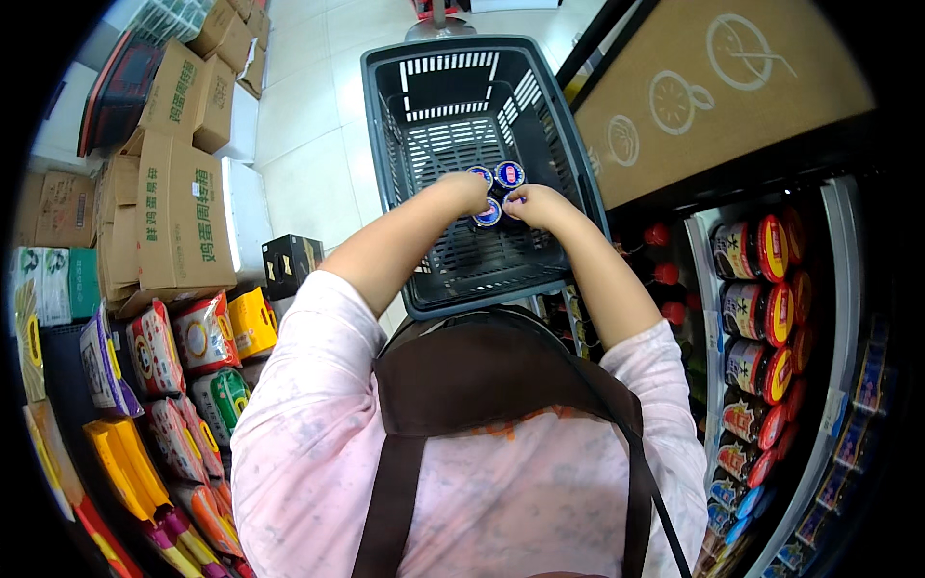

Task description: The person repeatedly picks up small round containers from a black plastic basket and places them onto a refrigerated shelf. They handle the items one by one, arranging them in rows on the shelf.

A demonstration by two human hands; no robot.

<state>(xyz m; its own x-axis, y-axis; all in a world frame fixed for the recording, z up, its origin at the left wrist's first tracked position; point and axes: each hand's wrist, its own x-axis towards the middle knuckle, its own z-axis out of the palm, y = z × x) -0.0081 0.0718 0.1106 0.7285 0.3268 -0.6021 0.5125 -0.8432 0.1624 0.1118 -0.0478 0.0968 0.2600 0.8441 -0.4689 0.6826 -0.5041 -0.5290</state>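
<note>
Inside a black plastic shopping basket (491, 289), several blue-lidded jars (510, 174) stand close together on the slatted floor. My left hand (466, 191) reaches in from the left and touches the jars on that side; its fingertips are hidden between the lids. At the right, my right hand (533, 207) has its bent fingers on the lid of the near right jar, covering much of it. Whether either hand grips a jar cannot be made out.
Shelves of jars with red and yellow lids (777, 311) stand at the right, below a brown panel (650, 108). Cardboard boxes (177, 217) and a small black box (291, 264) are on the left, above bagged goods (206, 336). A metal post base (439, 29) stands beyond the basket.
</note>
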